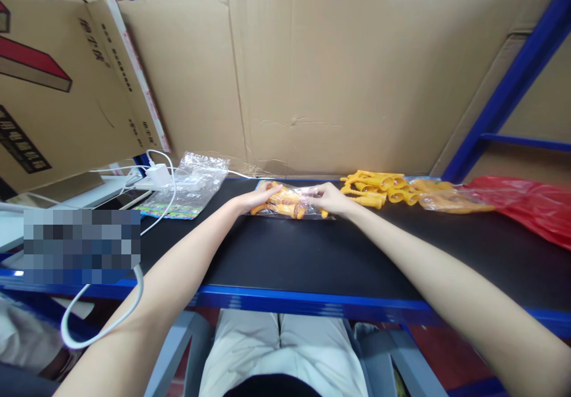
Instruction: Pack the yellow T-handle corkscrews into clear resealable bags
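A clear plastic bag with orange-yellow plastic pieces in it lies on the black tabletop in front of me. My left hand grips the bag's left end, thumb on top. At the right end, the fingers of my right hand are closed on the film; their tips are partly blurred against it. Just right of that hand is a pile of loose orange-yellow plastic pieces with hollow, flared ends. Beyond the pile lies another clear bag with similar pieces inside.
A crumpled clear bag lies at the left by a white charger and cables. Red plastic film covers the right end. A cardboard wall stands behind, with a printed carton at left. A blue rail edges the front.
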The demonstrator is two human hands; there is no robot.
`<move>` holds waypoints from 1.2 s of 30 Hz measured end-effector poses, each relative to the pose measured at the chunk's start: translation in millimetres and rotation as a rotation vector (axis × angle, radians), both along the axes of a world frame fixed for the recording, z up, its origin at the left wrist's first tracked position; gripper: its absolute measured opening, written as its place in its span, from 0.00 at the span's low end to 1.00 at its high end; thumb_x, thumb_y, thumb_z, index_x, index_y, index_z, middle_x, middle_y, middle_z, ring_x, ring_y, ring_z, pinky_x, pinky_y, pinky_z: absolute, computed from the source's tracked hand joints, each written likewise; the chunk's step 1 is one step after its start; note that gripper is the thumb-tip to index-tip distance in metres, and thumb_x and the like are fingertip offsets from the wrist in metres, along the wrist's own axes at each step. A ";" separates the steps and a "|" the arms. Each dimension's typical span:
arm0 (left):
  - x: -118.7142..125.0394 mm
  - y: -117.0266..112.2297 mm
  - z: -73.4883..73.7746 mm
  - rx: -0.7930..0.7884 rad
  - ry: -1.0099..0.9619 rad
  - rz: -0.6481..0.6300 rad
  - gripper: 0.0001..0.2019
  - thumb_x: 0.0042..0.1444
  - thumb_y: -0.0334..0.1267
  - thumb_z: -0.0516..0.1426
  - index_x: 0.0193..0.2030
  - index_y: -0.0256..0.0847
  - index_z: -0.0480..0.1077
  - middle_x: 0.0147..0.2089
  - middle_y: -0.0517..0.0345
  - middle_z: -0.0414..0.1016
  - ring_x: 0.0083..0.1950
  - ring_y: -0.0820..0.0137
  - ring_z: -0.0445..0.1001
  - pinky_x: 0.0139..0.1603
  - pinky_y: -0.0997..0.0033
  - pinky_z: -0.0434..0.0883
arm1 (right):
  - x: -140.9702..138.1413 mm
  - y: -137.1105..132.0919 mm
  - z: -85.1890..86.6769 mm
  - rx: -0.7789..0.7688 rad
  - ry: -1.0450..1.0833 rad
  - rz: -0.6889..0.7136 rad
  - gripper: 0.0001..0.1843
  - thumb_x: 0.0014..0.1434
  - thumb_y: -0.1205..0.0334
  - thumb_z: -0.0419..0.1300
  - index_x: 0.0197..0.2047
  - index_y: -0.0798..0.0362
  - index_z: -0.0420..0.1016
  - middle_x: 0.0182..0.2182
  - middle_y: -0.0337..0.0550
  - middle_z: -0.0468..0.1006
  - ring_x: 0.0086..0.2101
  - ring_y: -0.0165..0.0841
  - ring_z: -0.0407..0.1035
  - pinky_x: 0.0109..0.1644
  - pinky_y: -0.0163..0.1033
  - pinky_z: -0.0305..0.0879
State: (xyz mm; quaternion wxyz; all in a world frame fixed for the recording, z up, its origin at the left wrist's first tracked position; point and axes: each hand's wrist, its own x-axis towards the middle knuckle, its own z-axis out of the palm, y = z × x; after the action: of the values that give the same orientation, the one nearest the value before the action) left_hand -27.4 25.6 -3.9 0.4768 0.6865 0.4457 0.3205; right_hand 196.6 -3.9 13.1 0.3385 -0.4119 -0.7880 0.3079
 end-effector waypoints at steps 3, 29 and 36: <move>2.3 -5.8 4.3 -0.019 0.005 0.011 0.33 0.52 0.55 0.52 0.59 0.37 0.51 0.61 0.41 0.56 0.60 0.60 0.59 0.57 0.67 0.61 | -4.2 -2.0 0.0 0.010 0.016 0.031 0.14 0.49 0.60 0.61 0.39 0.56 0.78 0.40 0.46 0.77 0.42 0.35 0.70 0.46 0.36 0.66; 6.5 -9.1 10.9 -0.091 -0.082 0.041 0.22 0.57 0.42 0.49 0.56 0.39 0.51 0.58 0.44 0.58 0.58 0.64 0.62 0.54 0.68 0.64 | 10.8 -0.4 10.0 -0.372 -0.174 -0.171 0.26 0.47 0.43 0.61 0.14 0.55 0.61 0.09 0.35 0.58 0.12 0.20 0.49 0.15 0.30 0.45; 5.6 -6.0 9.1 -0.108 -0.158 0.016 0.22 0.59 0.47 0.46 0.57 0.39 0.50 0.60 0.44 0.59 0.57 0.64 0.64 0.54 0.67 0.65 | 10.8 5.3 4.8 -0.723 0.249 0.004 0.19 0.56 0.54 0.57 0.20 0.57 0.60 0.12 0.32 0.59 0.11 0.16 0.43 0.13 0.26 0.38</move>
State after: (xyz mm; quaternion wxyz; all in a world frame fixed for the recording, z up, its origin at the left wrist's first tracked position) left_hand -21.8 19.6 5.2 0.5443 0.6288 0.4286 0.3530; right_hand 207.3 1.5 17.9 0.2641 -0.4626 -0.5822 0.6143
